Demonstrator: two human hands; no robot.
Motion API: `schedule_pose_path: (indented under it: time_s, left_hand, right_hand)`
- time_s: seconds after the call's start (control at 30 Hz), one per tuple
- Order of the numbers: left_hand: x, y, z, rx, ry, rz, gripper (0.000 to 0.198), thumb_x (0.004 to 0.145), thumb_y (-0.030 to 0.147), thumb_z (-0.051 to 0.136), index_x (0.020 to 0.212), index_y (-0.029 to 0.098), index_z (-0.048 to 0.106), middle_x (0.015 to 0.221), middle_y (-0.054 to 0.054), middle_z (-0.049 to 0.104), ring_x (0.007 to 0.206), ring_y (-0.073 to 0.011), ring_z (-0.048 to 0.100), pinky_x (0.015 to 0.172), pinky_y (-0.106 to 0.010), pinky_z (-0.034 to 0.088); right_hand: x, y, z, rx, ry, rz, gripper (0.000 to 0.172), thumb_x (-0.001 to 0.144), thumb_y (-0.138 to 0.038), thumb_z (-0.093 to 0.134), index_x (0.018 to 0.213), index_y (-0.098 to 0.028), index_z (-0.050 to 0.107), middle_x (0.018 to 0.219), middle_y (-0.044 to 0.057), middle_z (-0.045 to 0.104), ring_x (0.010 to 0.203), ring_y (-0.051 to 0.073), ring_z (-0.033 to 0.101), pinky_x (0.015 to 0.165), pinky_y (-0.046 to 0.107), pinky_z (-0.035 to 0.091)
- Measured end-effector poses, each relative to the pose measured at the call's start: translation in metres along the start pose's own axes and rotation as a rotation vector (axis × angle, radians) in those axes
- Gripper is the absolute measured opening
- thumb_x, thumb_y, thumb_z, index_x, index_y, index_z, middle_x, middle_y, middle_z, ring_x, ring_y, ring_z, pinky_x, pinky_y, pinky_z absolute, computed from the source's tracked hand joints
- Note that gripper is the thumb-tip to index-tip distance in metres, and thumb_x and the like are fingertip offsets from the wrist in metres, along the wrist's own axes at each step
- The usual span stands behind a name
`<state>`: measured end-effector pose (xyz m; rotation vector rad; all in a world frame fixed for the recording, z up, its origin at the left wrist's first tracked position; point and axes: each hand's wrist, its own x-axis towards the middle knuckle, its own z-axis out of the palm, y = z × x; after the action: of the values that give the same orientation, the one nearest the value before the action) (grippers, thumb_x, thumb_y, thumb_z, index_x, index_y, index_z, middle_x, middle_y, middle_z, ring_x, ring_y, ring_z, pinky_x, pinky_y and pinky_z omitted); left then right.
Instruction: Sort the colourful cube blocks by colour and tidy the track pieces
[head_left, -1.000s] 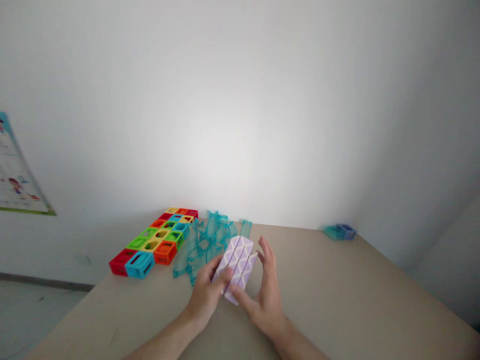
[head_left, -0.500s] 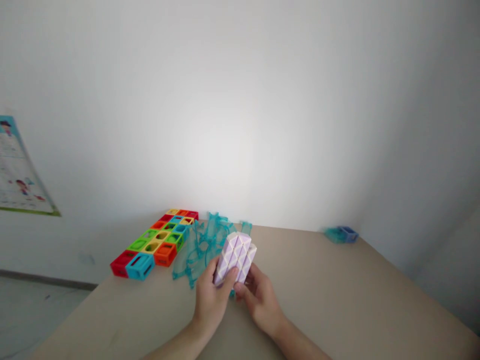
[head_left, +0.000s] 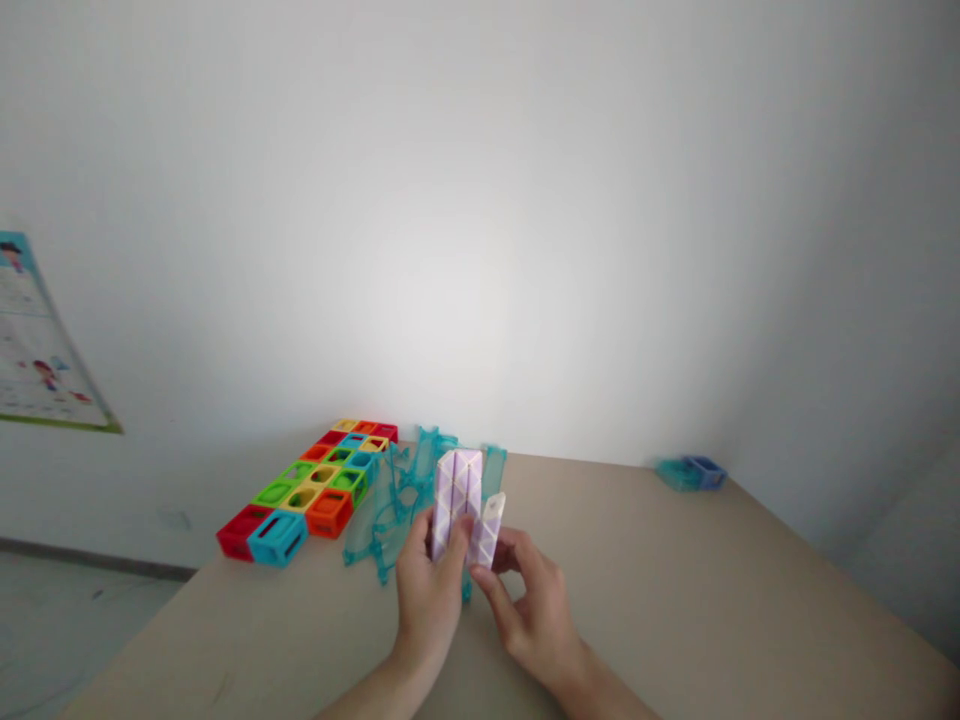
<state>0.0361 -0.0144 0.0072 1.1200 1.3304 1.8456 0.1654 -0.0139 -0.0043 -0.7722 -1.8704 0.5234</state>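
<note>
I hold a lilac and white folding puzzle of triangular segments point(head_left: 459, 495) upright over the beige table point(head_left: 675, 600). My left hand point(head_left: 427, 590) grips its lower left side with closed fingers. My right hand point(head_left: 529, 605) pinches a lower end segment that sticks out to the right. Right behind the puzzle lies a heap of clear teal plastic track pieces point(head_left: 397, 500).
A flat block of coloured open cubes point(head_left: 307, 485), red, blue, green, yellow and orange, lies at the table's back left. A small blue and teal piece point(head_left: 690, 472) sits by the wall at the back right. A poster point(head_left: 37, 350) hangs on the left.
The puzzle went from lying tilted and flat between my hands to standing upright. My right hand closed on it, and one end segment has swung out to the right.
</note>
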Motion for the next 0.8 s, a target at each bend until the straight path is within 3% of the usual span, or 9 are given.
schedule_pose_path:
  time_s: [0.13,0.23,0.3,0.4,0.47,0.53,0.63,0.8]
  left_hand:
    - [0.005,-0.002,0.008,-0.159,0.017,-0.093,0.033,0.069,0.042,0.075,0.081,0.013,0.063,0.066,0.000,0.064,0.059,-0.0144,0.059,0.054,-0.023,0.046]
    - [0.011,-0.009,0.001,-0.321,-0.102,-0.259,0.036,0.061,0.040,0.080,0.075,0.012,0.063,0.061,0.000,0.064,0.052,-0.0138,0.058,0.049,-0.023,0.045]
    - [0.015,-0.011,-0.007,-0.370,-0.213,-0.318,0.036,0.059,0.037,0.082,0.077,0.011,0.066,0.067,-0.004,0.069,0.057,-0.0173,0.064,0.054,-0.026,0.049]
    - [0.018,-0.009,-0.017,-0.282,-0.212,-0.232,0.036,0.061,0.036,0.081,0.084,0.010,0.070,0.080,-0.010,0.074,0.072,-0.0241,0.069,0.067,-0.033,0.055]
    - [0.017,-0.005,-0.020,-0.154,-0.167,-0.132,0.034,0.063,0.036,0.079,0.085,0.011,0.070,0.083,-0.010,0.075,0.078,-0.0262,0.070,0.071,-0.035,0.055]
    - [0.015,-0.003,-0.020,-0.047,-0.203,-0.022,0.030,0.067,0.033,0.077,0.087,0.012,0.070,0.085,-0.010,0.074,0.081,-0.0259,0.070,0.074,-0.035,0.056]
    - [0.009,-0.003,-0.019,0.011,-0.317,0.121,0.022,0.070,0.028,0.074,0.088,0.015,0.067,0.084,-0.007,0.073,0.079,-0.0225,0.069,0.072,-0.031,0.056]
    - [0.004,-0.005,-0.021,0.017,-0.267,0.187,0.021,0.072,0.026,0.074,0.087,0.018,0.062,0.080,-0.003,0.070,0.072,-0.0185,0.068,0.065,-0.027,0.055]
  right_hand:
    - [0.003,0.002,-0.011,-0.175,0.008,-0.195,0.030,0.090,-0.014,0.048,0.117,-0.025,0.054,0.102,0.008,0.058,0.091,0.020,0.059,0.078,0.032,0.051]
    - [0.004,0.002,-0.014,-0.190,0.001,-0.236,0.036,0.091,-0.011,0.043,0.119,-0.030,0.058,0.111,0.008,0.052,0.096,0.019,0.058,0.080,0.032,0.051]
    - [0.003,0.001,-0.011,-0.091,0.044,-0.165,0.031,0.092,-0.016,0.045,0.117,-0.029,0.059,0.111,0.009,0.053,0.097,0.020,0.058,0.081,0.033,0.052]
    - [-0.001,-0.001,0.002,0.271,0.093,0.139,0.032,0.094,-0.034,0.048,0.123,-0.023,0.052,0.096,0.008,0.061,0.082,0.019,0.062,0.071,0.032,0.054]
    - [-0.004,-0.002,0.010,0.533,0.023,0.380,0.040,0.095,-0.049,0.041,0.115,-0.017,0.054,0.076,0.005,0.062,0.063,0.017,0.062,0.058,0.030,0.053]
    - [-0.007,-0.003,0.016,0.674,-0.079,0.536,0.050,0.092,-0.060,0.038,0.098,-0.014,0.057,0.063,0.003,0.060,0.052,0.017,0.060,0.049,0.029,0.050]
    - [-0.009,-0.006,0.016,0.693,-0.113,0.612,0.046,0.086,-0.062,0.050,0.090,-0.016,0.055,0.061,0.001,0.062,0.048,0.017,0.061,0.046,0.027,0.047]
    - [-0.004,-0.015,0.005,0.678,-0.143,0.539,0.038,0.086,-0.055,0.056,0.094,-0.017,0.052,0.060,-0.001,0.062,0.047,0.014,0.059,0.048,0.024,0.046]
